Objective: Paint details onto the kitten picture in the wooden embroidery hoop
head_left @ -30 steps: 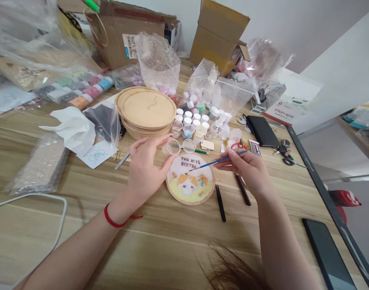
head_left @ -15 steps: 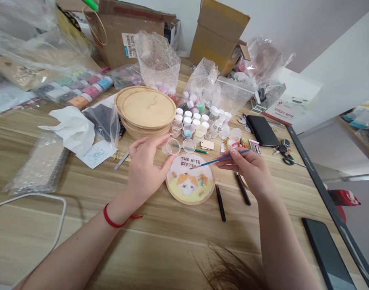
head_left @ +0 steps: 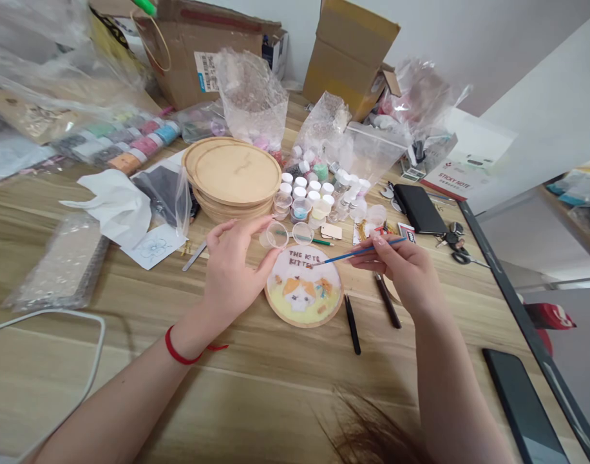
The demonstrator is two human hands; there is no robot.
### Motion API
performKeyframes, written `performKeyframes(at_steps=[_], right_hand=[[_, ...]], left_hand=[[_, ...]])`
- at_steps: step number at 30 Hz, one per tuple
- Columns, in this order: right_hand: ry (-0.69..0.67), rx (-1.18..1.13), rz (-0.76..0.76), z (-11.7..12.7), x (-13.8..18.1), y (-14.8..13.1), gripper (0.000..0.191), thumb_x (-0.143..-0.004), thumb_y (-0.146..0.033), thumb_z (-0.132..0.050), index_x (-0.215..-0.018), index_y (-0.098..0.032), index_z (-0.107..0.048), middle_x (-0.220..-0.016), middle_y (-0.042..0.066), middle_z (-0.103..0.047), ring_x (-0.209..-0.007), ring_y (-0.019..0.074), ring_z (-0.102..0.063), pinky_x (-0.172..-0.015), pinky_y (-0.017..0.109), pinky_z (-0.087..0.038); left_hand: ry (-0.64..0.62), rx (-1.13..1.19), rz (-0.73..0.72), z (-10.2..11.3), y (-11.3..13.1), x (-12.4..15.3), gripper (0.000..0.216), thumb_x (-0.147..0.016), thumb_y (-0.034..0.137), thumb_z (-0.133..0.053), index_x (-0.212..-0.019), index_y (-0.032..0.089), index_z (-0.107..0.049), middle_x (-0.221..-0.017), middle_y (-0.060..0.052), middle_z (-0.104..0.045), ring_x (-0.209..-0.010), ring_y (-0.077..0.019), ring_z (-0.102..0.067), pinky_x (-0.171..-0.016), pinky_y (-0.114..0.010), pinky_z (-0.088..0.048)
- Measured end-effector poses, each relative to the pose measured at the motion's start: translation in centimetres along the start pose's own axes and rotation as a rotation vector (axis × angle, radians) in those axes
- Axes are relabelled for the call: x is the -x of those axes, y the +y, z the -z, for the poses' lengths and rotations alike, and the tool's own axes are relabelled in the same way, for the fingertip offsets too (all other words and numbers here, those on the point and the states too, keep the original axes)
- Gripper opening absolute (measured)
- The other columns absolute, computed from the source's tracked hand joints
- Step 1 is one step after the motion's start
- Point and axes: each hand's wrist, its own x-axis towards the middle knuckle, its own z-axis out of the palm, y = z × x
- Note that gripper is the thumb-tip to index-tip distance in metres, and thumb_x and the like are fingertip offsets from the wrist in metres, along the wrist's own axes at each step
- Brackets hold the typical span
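Observation:
My left hand (head_left: pixel 234 277) pinches a small clear plastic cup (head_left: pixel 277 236) between thumb and fingers, just above a round wooden-framed cat picture (head_left: pixel 303 323) with dark lettering. A second clear cup (head_left: pixel 303 233) stands beside the first on the table. My right hand (head_left: pixel 396 270) holds a thin blue-handled paintbrush (head_left: pixel 357 256) like a pencil. Its tip sits at the lettering, on or just above the picture's surface; I cannot tell which.
Black tweezers (head_left: pixel 353 325) and a dark-handled tool (head_left: pixel 388 300) lie right of the picture. Behind it stand stacked wooden discs (head_left: pixel 233 174) and several small white-capped jars (head_left: pixel 299 193). A black notebook (head_left: pixel 419 209), keys and scissors sit towards the table's right edge (head_left: pixel 517 322).
My right hand and the paintbrush have shifted slightly right and up, with the tip moving across the lettering. My left hand and the cup have barely moved.

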Motion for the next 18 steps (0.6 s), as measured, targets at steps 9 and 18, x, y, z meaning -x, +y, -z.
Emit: performKeyframes(at_steps=[9, 18], right_hand=[[-0.008, 0.005, -0.002, -0.07, 0.02, 0.04, 0.049, -0.068, -0.063, -0.085, -0.079, -0.017, -0.076, -0.077, 0.008, -0.079, -0.069, 0.0204, -0.078, -0.070, 0.032, -0.068], [-0.003, 0.020, 0.010, -0.60, -0.04, 0.85, 0.045, -0.075, -0.060, -0.081, -0.082, -0.016, -0.075, -0.082, 0.009, -0.079, -0.072, 0.0208, -0.079, -0.076, 0.035, -0.068]], left_hand=[[0.007, -0.002, -0.018, -0.07, 0.00, 0.02, 0.041, -0.086, 0.030, -0.074, -0.124, 0.026, -0.059, -0.113, -0.003, -0.077, -0.104, -0.0236, -0.072, -0.103, -0.041, -0.049], [-0.027, 0.015, -0.002, 0.05, 0.02, -0.01, 0.040, -0.088, 0.030, -0.072, -0.125, 0.027, -0.058, -0.115, -0.004, -0.076, -0.104, -0.0247, -0.073, -0.105, -0.044, -0.047]])
